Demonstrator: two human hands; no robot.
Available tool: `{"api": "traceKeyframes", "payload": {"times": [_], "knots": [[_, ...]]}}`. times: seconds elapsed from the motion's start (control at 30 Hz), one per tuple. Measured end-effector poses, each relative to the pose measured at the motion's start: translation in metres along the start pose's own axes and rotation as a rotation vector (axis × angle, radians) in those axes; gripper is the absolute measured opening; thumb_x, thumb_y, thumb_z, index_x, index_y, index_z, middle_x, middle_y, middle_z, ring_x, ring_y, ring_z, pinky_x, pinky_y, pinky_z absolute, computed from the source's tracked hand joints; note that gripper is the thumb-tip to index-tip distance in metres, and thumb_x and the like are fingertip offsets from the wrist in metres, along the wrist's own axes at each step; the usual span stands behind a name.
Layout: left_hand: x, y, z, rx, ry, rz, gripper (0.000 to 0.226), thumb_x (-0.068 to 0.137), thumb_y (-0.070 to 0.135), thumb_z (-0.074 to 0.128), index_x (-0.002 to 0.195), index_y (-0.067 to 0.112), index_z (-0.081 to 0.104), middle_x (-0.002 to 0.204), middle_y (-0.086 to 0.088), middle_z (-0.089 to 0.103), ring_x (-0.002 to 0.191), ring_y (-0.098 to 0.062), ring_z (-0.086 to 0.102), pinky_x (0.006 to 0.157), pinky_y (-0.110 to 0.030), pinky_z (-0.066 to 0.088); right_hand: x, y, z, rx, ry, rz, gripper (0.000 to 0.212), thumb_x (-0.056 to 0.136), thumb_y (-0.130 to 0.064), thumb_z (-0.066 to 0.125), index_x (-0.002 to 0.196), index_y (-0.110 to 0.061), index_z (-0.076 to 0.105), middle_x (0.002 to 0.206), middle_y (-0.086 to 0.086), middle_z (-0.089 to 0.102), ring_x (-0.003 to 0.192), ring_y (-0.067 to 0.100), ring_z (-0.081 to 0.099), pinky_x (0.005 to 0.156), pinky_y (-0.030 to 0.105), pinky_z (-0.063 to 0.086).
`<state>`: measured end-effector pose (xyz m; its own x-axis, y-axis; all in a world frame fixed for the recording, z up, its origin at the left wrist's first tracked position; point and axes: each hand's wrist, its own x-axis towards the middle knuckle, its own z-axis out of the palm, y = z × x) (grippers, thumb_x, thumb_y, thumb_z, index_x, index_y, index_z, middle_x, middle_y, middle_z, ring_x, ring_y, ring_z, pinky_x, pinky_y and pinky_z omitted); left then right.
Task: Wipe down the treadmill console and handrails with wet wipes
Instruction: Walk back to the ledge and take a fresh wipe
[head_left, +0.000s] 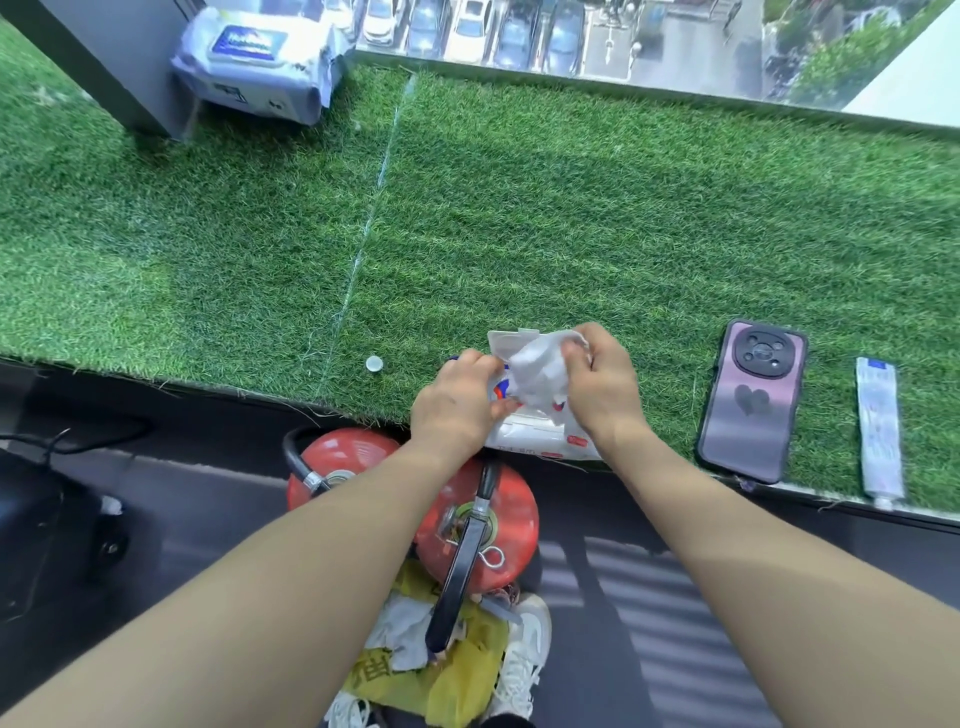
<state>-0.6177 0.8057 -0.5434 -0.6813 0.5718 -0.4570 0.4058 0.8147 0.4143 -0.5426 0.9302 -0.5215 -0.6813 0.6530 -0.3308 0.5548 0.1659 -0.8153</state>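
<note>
1. Two hands are at work on one pack (540, 441), which lies at the front edge of the turf ledge (519, 208), partly overhanging it. The pack is pressed down by the left hand (457, 410), whose fingertips hold it at its opening; a wipe (537, 376) is pinched and drawn upward by the right hand (602, 384). If the hold-down is eased, the pack could be lifted with the wipe and tipped off the edge onto the extinguishers (475, 525) below.
2. Several wipes could be dragged out together, since the sheet appears bunched at the opening; a slower pull would be called for.
3. The wipe could be torn if it is tugged sideways against the raised lid (511, 338).
4. The phone (748, 400), lying just right of the pack near the same front edge, could be knocked by the right forearm or dripped on.
5. The tube (880, 431), further right at the edge, is less exposed.
6. No treadmill console or handrail is in view, so the wipe must be carried there; it could dry or be dropped on the way.
7. The lid, if left open, would let the remaining wipes dry out.
</note>
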Motion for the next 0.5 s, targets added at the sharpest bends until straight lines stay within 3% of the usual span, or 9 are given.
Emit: {"api": "traceKeyframes", "payload": {"times": [0.2, 0.33, 0.4, 0.5], "knots": [[0.000, 0.004, -0.005, -0.018, -0.026, -0.035, 0.043, 0.084, 0.037, 0.066, 0.122, 0.022, 0.053, 0.119, -0.001, 0.047, 0.118, -0.022, 0.046, 0.095, -0.041, 0.042, 0.000, -0.007, -0.025, 0.059, 0.182, 0.018, 0.036, 0.100, -0.015, 0.041, 0.066, -0.024, 0.030, 0.062, -0.007, 0.033, 0.055, 0.006, 0.030, 0.048, 0.021, 0.022], [-0.006, 0.016, -0.013, -0.128, 0.189, -0.089, 0.067, 0.077, 0.029, 0.076, 0.132, 0.018, 0.040, 0.132, -0.002, 0.039, 0.122, -0.022, 0.042, 0.098, -0.039, 0.039, -0.002, -0.002, -0.043, 0.027, 0.382, 0.102, 0.022, 0.100, -0.020, 0.039, 0.078, -0.018, 0.039, 0.073, 0.003, 0.043, 0.066, 0.019, 0.038, 0.062, 0.029, 0.029], [-0.001, 0.024, -0.020, -0.151, 0.252, -0.035, 0.082, 0.073, 0.025, 0.080, 0.140, 0.020, 0.032, 0.143, 0.002, 0.031, 0.128, -0.020, 0.038, 0.103, -0.036, 0.036, -0.002, 0.001, -0.052, 0.029, 0.505, 0.162, 0.017, 0.100, -0.024, 0.037, 0.090, -0.014, 0.044, 0.081, 0.011, 0.045, 0.075, 0.022, 0.041, 0.067, 0.034, 0.031], [0.013, 0.036, -0.029, -0.071, 0.144, 0.101, 0.088, 0.072, 0.027, 0.080, 0.144, 0.024, 0.030, 0.148, 0.004, 0.032, 0.131, -0.019, 0.038, 0.111, -0.036, 0.030, -0.003, 0.000, -0.060, 0.030, 0.557, 0.237, 0.016, 0.101, -0.026, 0.034, 0.094, -0.014, 0.043, 0.083, 0.013, 0.046, 0.077, 0.024, 0.042, 0.066, 0.033, 0.028]]}}
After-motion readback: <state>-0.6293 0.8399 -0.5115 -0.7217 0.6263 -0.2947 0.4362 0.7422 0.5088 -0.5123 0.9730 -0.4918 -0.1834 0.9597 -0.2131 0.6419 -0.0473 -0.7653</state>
